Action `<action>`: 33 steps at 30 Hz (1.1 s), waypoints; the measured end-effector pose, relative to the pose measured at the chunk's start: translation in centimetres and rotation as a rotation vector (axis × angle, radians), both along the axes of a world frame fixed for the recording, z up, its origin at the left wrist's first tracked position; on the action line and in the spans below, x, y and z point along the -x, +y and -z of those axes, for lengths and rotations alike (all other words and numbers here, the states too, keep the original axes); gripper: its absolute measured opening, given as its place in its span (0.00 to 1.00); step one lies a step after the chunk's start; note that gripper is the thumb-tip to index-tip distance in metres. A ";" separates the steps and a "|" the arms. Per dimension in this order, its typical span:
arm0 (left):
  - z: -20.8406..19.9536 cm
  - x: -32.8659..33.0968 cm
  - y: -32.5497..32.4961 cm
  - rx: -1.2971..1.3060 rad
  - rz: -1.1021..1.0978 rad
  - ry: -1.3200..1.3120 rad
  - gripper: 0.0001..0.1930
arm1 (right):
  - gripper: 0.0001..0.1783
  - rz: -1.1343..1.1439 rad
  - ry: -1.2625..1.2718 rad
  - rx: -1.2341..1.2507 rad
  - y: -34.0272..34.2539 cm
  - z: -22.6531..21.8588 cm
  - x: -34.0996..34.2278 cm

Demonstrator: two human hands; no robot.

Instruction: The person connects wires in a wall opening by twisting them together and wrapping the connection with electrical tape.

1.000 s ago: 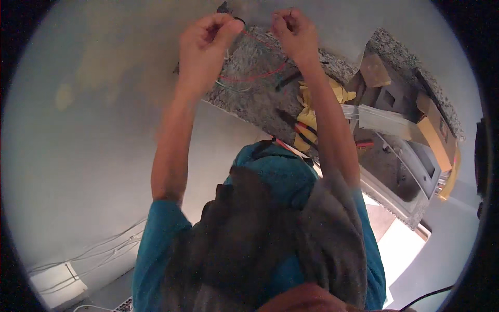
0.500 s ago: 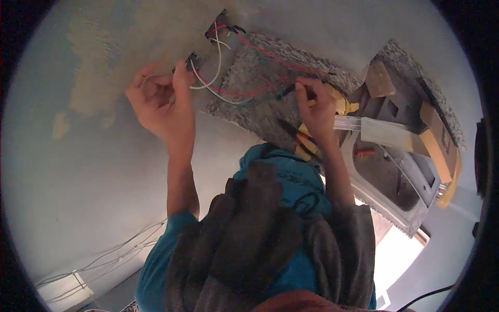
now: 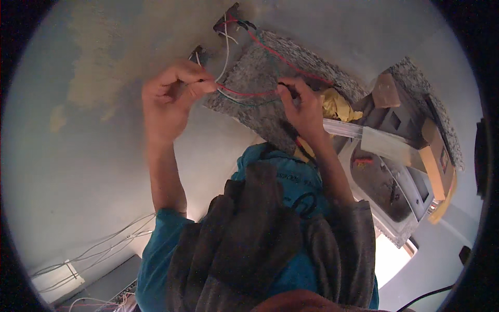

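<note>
A red wire [image 3: 244, 94] runs between my two hands in front of the wall. My left hand [image 3: 169, 101] pinches it close to the lower wall box [image 3: 197, 53], which the fingers partly cover. At the other end, my right hand [image 3: 305, 112] has thumb and finger closed on the wire, where a small dark piece shows. A green wire [image 3: 249, 105] sags just below the red one. White wire [image 3: 227, 54] hangs from the upper wall box [image 3: 226, 20], and a second red wire [image 3: 291, 66] stretches from that box over the speckled stone counter [image 3: 249, 70].
Right of my right hand lie crumpled yellow paper [image 3: 338, 106] and a clear plastic-wrapped strip [image 3: 345, 128]. Beyond them are a sink [image 3: 377, 182] with a small red item inside and an open cardboard box [image 3: 436, 161]. Thin cables [image 3: 104, 252] run along the lower left.
My left hand has moved from the lower box onto the red wire, its fingers now pinched. My right hand has shifted left, and the red wire lies straighter between them.
</note>
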State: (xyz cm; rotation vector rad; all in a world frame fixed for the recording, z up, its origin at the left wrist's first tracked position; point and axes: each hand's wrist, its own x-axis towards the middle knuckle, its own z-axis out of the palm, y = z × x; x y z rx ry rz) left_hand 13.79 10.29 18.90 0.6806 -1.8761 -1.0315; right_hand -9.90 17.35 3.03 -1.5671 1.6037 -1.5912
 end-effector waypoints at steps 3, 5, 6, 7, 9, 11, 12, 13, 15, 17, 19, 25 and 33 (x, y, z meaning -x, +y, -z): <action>0.9 1.0 0.3 0.388 -0.208 -0.075 0.07 | 0.09 0.007 0.072 -0.002 0.6 0.4 0.5; 0.7 2.5 0.9 0.553 -0.283 -0.158 0.08 | 0.10 0.031 0.078 -0.123 1.6 0.1 1.2; 0.6 3.3 1.2 0.726 -0.364 -0.237 0.09 | 0.10 0.032 0.075 -0.124 1.7 0.5 1.4; 1.2 4.3 1.4 0.726 -0.361 -0.239 0.09 | 0.11 0.050 -0.042 -0.119 1.9 1.2 1.6; 2.9 6.2 1.9 0.739 -0.302 -0.301 0.12 | 0.12 0.067 -0.160 -0.118 2.4 1.5 1.7; 5.0 7.9 2.2 0.714 -0.271 -0.314 0.13 | 0.12 0.131 -0.236 -0.137 3.4 1.4 1.8; 5.8 8.4 2.2 0.694 -0.242 -0.323 0.14 | 0.12 0.139 -0.237 -0.154 3.9 1.7 1.9; 6.1 8.6 2.0 0.678 -0.234 -0.324 0.14 | 0.12 0.141 -0.276 -0.142 4.0 2.0 2.0; 5.7 9.5 1.2 0.350 0.024 -0.270 0.15 | 0.12 0.160 -0.310 -0.125 4.2 2.6 2.7; 5.9 9.6 2.0 0.118 0.043 -0.106 0.14 | 0.10 0.159 -0.246 -0.102 4.8 3.9 3.4; 6.4 9.1 2.3 -0.118 0.065 0.050 0.13 | 0.11 0.197 -0.306 -0.155 5.6 5.0 4.0; 9.5 3.5 2.3 0.094 -0.034 -0.222 0.13 | 0.14 0.230 -0.446 -0.167 6.2 7.7 3.8; 16.1 7.9 5.3 0.493 -0.059 -0.658 0.19 | 0.16 0.163 -0.401 -0.204 6.1 6.4 2.0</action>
